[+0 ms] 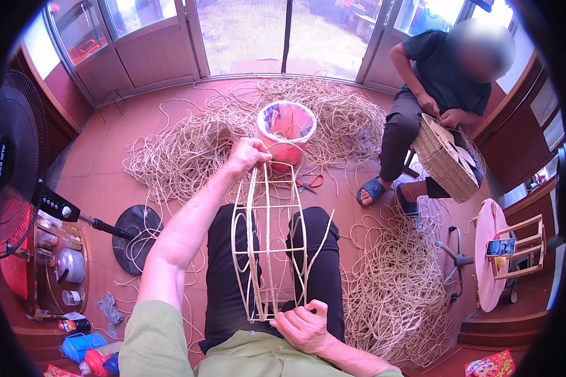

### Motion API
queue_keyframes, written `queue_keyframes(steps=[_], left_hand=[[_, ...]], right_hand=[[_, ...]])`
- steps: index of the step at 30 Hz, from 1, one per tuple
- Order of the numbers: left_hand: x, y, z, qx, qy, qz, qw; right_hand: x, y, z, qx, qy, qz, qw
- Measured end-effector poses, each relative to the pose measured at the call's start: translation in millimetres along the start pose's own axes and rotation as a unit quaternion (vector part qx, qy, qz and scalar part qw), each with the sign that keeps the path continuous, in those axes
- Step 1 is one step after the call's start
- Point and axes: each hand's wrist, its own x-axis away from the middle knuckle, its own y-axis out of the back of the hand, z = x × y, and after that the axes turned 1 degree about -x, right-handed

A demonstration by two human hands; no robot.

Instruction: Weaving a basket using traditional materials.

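A cream-coloured cage-like frame (268, 207) lies lengthwise over my lap between my black-trousered legs. My left hand (248, 156) is closed on its far end, where pale cord (253, 220) runs along the frame. A loose cord end sticks out to the right. My right hand (300, 327) is closed at the frame's near right corner, low by my body; what lies under its fingers is partly hidden. Just beyond the frame stand a white-and-red bucket (286, 119) and, on the floor, red-handled scissors (314, 182).
Heaps of pale cord (390, 295) cover much floor. Another person (446, 88) sits right, holding a woven basket (446, 163). A standing fan (9, 163) is left, near bottles (82, 345). A pink round stool (487, 283) holding a phone (502, 247) is right; glass doors (242, 34) are behind.
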Motion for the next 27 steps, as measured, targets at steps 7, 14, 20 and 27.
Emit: queue_keyframes(steps=[7, 14, 20, 27], left_hand=[[40, 20, -70, -0.008, 0.02, -0.033, 0.999], [170, 14, -140, 0.039, -0.031, -0.055, 0.997], [212, 4, -165, 0.063, -0.104, -0.102, 0.987], [220, -49, -111, 0.041, -0.012, 0.049, 0.998]], right_hand=[[9, -2, -12, 0.011, 0.025, 0.041, 0.999], [61, 25, -6, -0.02, 0.075, 0.14, 0.987], [49, 56, -1, -0.128, 0.17, 0.129, 0.969], [-65, 94, -30, 0.062, 0.033, -0.193, 0.979]])
